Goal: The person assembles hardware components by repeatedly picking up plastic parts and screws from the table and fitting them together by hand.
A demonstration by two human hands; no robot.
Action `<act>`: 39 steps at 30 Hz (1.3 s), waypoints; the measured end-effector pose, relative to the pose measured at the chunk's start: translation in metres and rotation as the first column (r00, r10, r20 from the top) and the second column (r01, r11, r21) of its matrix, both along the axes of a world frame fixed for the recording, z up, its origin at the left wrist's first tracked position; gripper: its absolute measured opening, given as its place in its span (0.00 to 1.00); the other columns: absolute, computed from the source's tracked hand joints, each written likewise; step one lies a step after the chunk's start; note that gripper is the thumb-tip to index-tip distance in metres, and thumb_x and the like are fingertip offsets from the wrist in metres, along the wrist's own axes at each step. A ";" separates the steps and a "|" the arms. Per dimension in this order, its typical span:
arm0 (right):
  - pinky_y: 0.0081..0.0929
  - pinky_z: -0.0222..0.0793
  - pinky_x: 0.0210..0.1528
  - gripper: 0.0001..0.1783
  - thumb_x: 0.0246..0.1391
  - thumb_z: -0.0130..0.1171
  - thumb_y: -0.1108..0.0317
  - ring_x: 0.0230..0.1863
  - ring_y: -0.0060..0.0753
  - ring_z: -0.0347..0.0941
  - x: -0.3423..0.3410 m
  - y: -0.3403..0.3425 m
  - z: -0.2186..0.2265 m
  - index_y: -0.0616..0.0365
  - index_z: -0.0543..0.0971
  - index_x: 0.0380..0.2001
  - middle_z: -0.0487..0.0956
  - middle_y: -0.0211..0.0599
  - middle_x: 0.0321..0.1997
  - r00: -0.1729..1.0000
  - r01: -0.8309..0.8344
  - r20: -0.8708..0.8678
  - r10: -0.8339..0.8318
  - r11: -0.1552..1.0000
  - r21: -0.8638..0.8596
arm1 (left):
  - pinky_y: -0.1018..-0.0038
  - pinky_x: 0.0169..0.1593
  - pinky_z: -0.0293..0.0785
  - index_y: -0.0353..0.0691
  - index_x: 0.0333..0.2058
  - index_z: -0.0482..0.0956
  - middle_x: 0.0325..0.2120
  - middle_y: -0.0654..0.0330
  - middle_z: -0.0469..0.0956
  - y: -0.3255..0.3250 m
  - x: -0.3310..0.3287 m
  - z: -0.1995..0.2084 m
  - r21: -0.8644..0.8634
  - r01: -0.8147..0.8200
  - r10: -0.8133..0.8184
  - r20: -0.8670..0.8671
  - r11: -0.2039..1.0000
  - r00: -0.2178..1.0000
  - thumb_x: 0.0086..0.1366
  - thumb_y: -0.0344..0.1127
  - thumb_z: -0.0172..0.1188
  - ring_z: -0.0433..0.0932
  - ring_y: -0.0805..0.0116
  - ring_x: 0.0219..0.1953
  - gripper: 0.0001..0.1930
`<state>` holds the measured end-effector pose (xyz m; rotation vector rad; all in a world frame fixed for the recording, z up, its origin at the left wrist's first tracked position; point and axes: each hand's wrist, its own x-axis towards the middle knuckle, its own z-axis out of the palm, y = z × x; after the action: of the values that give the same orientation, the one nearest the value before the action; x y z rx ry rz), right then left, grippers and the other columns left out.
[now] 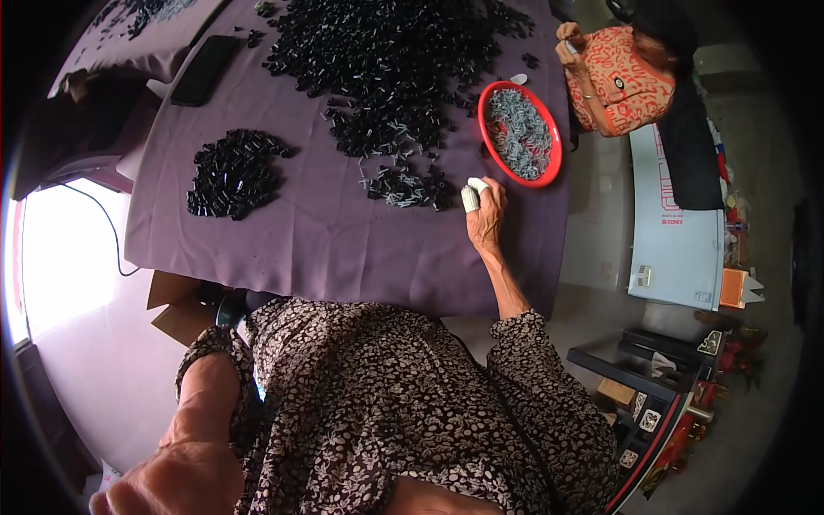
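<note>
My right hand rests on the purple tablecloth, with white covers on two fingertips. Its fingers are bent and close together; whatever they may hold is hidden. Just left of it lies a small cluster of black tube-like pieces mixed with grey pins. Beyond it stands a red oval basin filled with grey pins. My left hand is raised off the table, large at the lower left, its fingers partly cut off and unclear. A separate pile of black pieces sits at the table's left.
A large heap of black pieces covers the far middle of the table. A black phone lies at the far left. Across to the right sits another person with hands raised together. An open cardboard box stands below the table's left edge.
</note>
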<state>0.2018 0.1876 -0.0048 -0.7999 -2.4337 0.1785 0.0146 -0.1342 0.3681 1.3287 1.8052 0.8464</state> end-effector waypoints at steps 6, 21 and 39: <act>0.38 0.58 0.49 0.12 0.49 0.54 0.67 0.45 0.45 0.65 -0.002 -0.005 0.004 0.61 0.73 0.37 0.70 0.42 0.40 0.998 -0.030 -0.050 0.028 0.999 -0.029 | 0.83 0.15 0.67 0.40 0.21 0.70 0.14 0.67 0.69 0.010 0.004 0.006 -0.005 -0.042 0.039 -0.294 0.999 0.955 0.56 0.25 0.51 0.67 0.78 0.12 0.06; 0.36 0.59 0.49 0.12 0.51 0.53 0.65 0.45 0.45 0.66 0.000 0.003 0.002 0.61 0.75 0.36 0.71 0.43 0.42 1.000 0.001 -0.021 -0.003 0.997 -0.072 | 0.83 0.19 0.70 0.39 0.30 0.69 0.18 0.65 0.70 0.025 0.012 -0.003 -0.328 -0.127 -0.211 -0.813 0.936 0.543 0.58 0.32 0.54 0.71 0.76 0.17 0.04; 0.30 0.65 0.39 0.10 0.44 0.56 0.75 0.36 0.42 0.70 -0.048 -0.001 0.036 0.62 0.75 0.34 0.74 0.42 0.34 0.982 -0.179 -0.121 0.145 0.922 -0.344 | 0.80 0.27 0.73 0.38 0.37 0.69 0.23 0.63 0.75 0.084 -0.014 -0.079 0.078 0.478 -0.223 -0.811 0.875 0.541 0.52 0.43 0.63 0.75 0.71 0.23 0.19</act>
<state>0.1536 0.1862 0.0307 -0.7176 -2.4091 0.7209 0.0007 -0.0504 0.2886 2.4651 1.9236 0.2809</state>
